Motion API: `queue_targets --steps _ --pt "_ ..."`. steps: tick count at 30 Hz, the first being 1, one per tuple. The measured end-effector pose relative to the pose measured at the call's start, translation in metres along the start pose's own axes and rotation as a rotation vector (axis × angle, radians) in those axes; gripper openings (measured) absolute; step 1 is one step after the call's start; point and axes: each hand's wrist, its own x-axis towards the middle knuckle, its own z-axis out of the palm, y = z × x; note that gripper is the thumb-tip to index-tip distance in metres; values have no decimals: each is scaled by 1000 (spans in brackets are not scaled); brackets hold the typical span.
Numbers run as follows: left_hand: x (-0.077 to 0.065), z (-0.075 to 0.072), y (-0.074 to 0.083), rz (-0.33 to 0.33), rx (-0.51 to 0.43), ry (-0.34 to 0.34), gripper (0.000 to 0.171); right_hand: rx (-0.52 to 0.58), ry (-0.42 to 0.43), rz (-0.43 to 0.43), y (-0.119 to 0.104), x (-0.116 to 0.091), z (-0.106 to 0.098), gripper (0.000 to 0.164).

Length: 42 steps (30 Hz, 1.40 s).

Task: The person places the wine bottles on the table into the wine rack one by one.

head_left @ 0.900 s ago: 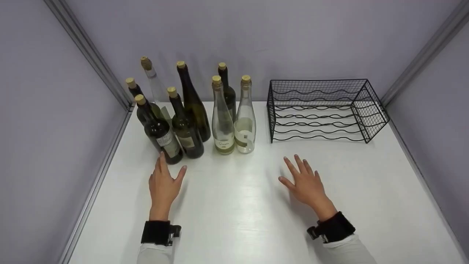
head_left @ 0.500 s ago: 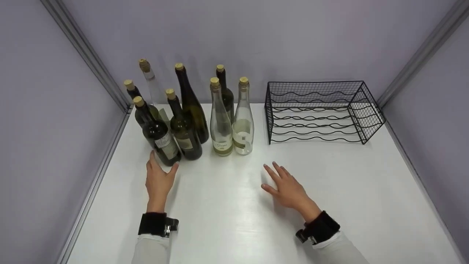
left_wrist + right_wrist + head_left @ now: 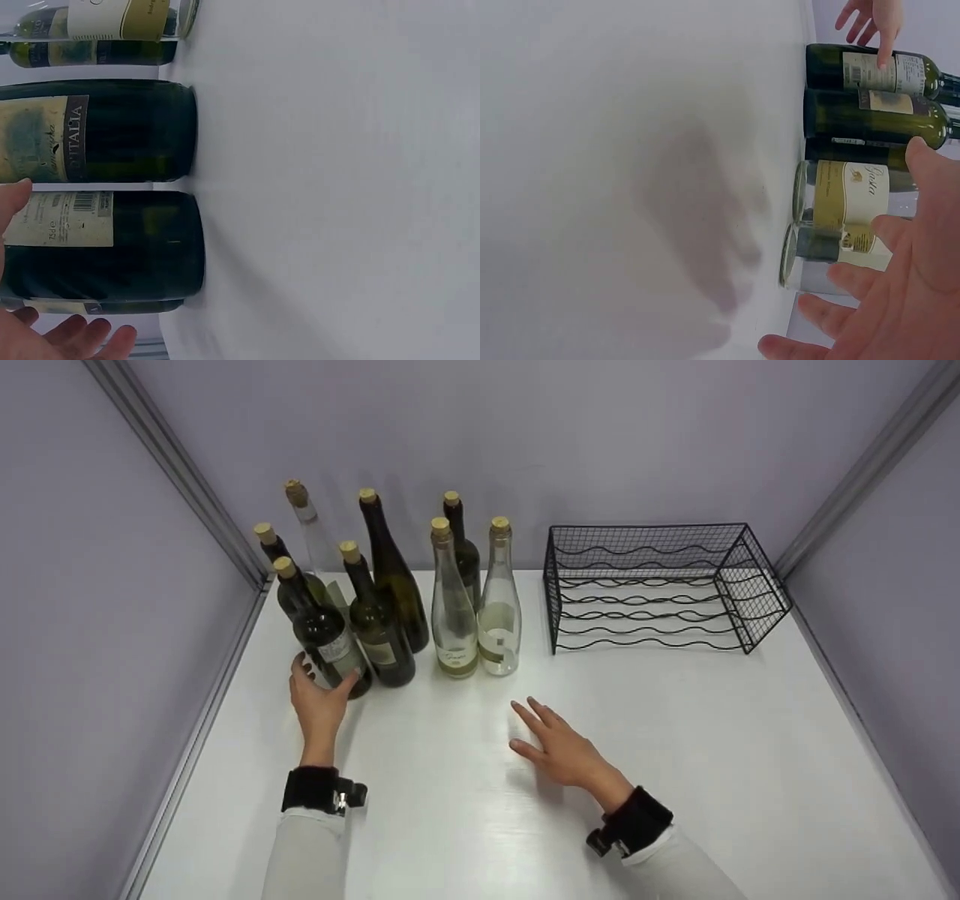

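Note:
At the front left of the group stands a corked dark wine bottle [image 3: 321,626] with a pale label. My left hand [image 3: 319,705] is spread around its lower part, the thumb in front of the label and the fingers at its left side. In the left wrist view a gap shows between those fingers [image 3: 90,337] and the bottle; whether the thumb touches it I cannot tell. My right hand [image 3: 566,754] hovers above the table with spread fingers, holding nothing. Nearest to it are two clear corked bottles [image 3: 499,619], standing side by side.
Right beside the front bottle stands another dark bottle [image 3: 381,637]. Several more corked bottles, dark and clear, stand behind. A black wire wine rack [image 3: 645,643] sits at the back right of the white table [image 3: 450,795]. Walls enclose the back and sides.
My left hand has moved forward and now reaches around the front left bottle. My right hand has shifted left across the table. The bottles and the rack stay in place.

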Motion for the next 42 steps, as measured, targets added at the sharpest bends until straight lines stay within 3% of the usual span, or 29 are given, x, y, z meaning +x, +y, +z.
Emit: queue_targets --steps 8,16,24,29,36,42 --pt "11 3 1 30 -97 12 95 36 -55 -20 -13 9 8 72" --pt "20 8 1 83 -176 20 92 158 -66 -33 -25 17 5 69" --pt "22 12 0 93 -177 56 88 308 -79 -48 -21 25 7 67" --pt "19 12 1 96 -198 72 85 400 -69 -16 -21 26 7 60" --pt "9 10 2 85 -204 86 88 432 -84 0 -21 26 5 56" --pt "-3 8 1 126 -216 126 85 483 -97 -8 -21 25 1 54"
